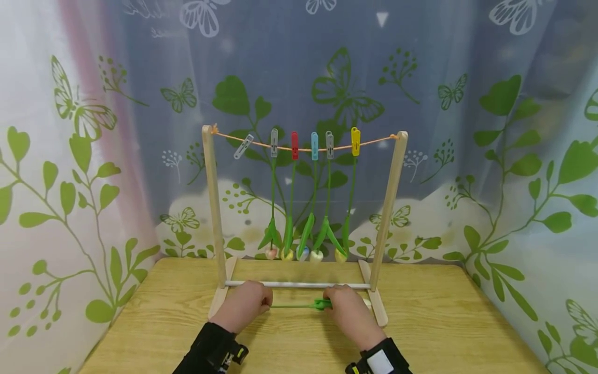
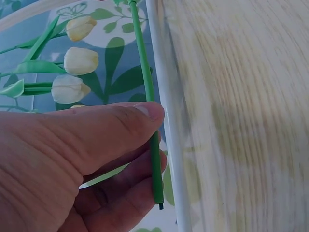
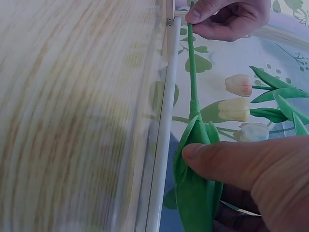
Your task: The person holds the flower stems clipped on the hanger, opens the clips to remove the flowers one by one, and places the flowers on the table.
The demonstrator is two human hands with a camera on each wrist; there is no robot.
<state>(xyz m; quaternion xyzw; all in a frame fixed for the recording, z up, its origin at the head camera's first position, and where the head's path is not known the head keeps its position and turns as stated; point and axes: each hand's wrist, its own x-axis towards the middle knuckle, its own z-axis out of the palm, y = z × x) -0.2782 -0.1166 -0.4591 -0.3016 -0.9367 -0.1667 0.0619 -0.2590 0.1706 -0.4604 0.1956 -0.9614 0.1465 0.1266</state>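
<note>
2 hands hold 1 artificial tulip (image 1: 299, 305) level just above the bench (image 1: 420, 322), just in front of the white crossbar (image 1: 299, 284) of a wooden rack (image 1: 211, 208). The left hand (image 1: 245, 304) has thumb and fingers (image 2: 120, 125) pinched on the bare stem end; the right hand (image 1: 348, 309) has its fingers clamped on the leaves (image 3: 195, 193). 5 tulips (image 1: 303, 228) hang from pegs (image 1: 314, 145) on the string above.

On the table (image 1: 434, 322) stands a rack (image 1: 212, 208), its line holding hanging flowers (image 1: 303, 249); a loose stem (image 1: 294, 306) lies before it.
</note>
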